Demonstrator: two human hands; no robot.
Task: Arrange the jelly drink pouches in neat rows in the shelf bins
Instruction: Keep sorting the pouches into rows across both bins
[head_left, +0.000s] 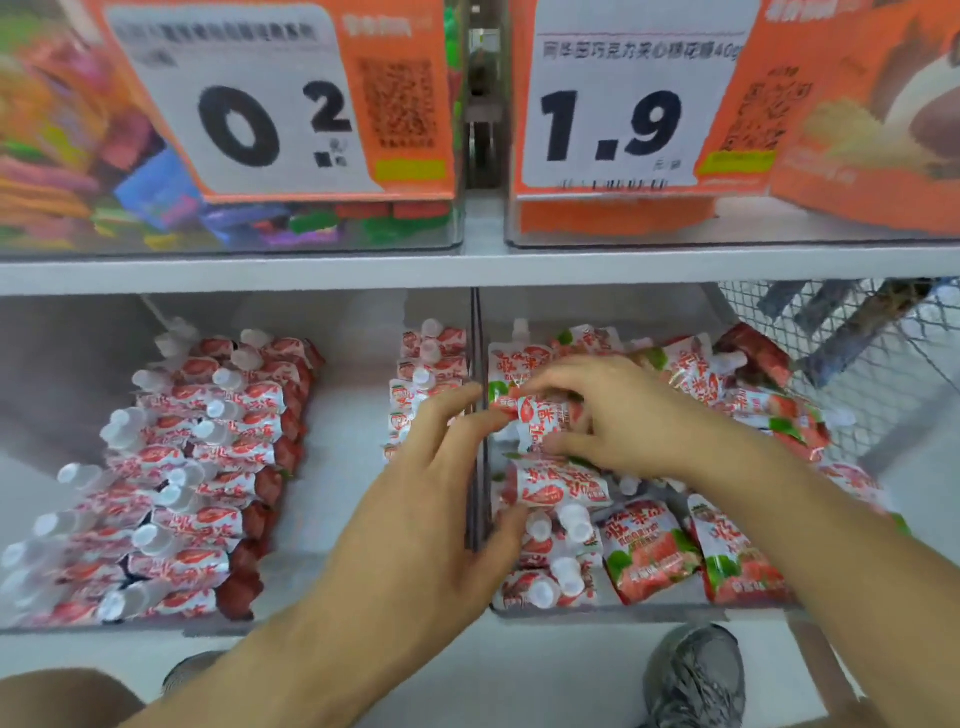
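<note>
From the head camera, the right hand (618, 415) pinches a strawberry jelly pouch (545, 415) above the right bin (644, 613), where more pouches lie jumbled. The left hand (431, 499) reaches over the divider (475, 332), fingers spread and touching the same pouch, it seems, though blur hides the contact. The left bin (322, 519) holds neat pouch rows (197, 467).

A single head-worn, wide-angle camera looks forward and down, close against a shop shelf (234, 270) whose front edge crosses the frame. The lower bins (363, 621) fill the middle, price tags (244, 98) loom blurred overhead, and both forearms enter from below (shoes visible at the bottom edge).
</note>
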